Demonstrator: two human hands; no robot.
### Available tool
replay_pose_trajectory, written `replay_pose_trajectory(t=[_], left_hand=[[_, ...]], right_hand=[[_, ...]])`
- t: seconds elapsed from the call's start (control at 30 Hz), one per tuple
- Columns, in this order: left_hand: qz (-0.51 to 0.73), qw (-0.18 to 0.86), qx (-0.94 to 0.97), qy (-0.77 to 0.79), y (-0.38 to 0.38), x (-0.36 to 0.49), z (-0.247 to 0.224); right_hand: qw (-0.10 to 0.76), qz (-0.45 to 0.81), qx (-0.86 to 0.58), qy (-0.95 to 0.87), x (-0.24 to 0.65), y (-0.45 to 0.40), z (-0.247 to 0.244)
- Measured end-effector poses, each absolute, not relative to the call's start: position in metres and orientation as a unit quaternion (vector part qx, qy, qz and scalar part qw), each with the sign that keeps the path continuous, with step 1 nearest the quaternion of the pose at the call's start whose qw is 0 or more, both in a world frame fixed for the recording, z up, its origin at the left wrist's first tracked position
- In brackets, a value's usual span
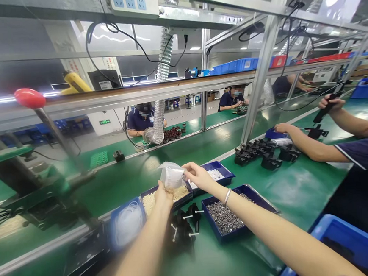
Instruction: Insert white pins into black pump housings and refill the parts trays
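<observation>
Over the bin (183, 201) of pale pieces (149, 201), the clear plastic bag (173, 176) is held in the grip of both hands: the left hand (163, 195) at its seven o'clock, the right hand (200, 178) at three o'clock, equally near; its long axis I cannot tell.

The left hand (163, 195) hides part of the pale-piece tray (184, 201); the lever press (45, 185) is blurred; the blue tub (359, 233) is cut off at 2 edges
</observation>
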State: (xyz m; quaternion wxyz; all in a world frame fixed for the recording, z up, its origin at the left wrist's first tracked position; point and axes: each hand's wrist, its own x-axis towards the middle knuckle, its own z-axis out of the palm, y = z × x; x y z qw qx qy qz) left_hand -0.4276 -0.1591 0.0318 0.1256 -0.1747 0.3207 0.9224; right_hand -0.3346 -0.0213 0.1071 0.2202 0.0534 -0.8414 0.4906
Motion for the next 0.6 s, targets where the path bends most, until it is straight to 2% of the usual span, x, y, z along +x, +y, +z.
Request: replay_pose_trajectory(t=[0.13,0.3,0.47,0.6], left_hand=[[0.914,0.106,-0.201,0.337,-0.154,-0.425,0.031],[0.905,0.088,-0.211,0.358,-0.155,-0.422,0.036],[0.901,0.094,-0.200,0.372,-0.159,-0.423,0.042],[0.903,0.118,-0.183,0.370,-0.161,-0.428,0.039]], right_hand=[[0.280,0.372,0.032,-0.885,-0.337,-0.027,0.104],[0.302,0.260,0.088,-0.913,-0.338,-0.030,0.102],[0.302,0.228,0.150,-0.914,-0.337,-0.025,0.106],[0.268,0.237,0.206,-0.911,-0.332,-0.018,0.118]])
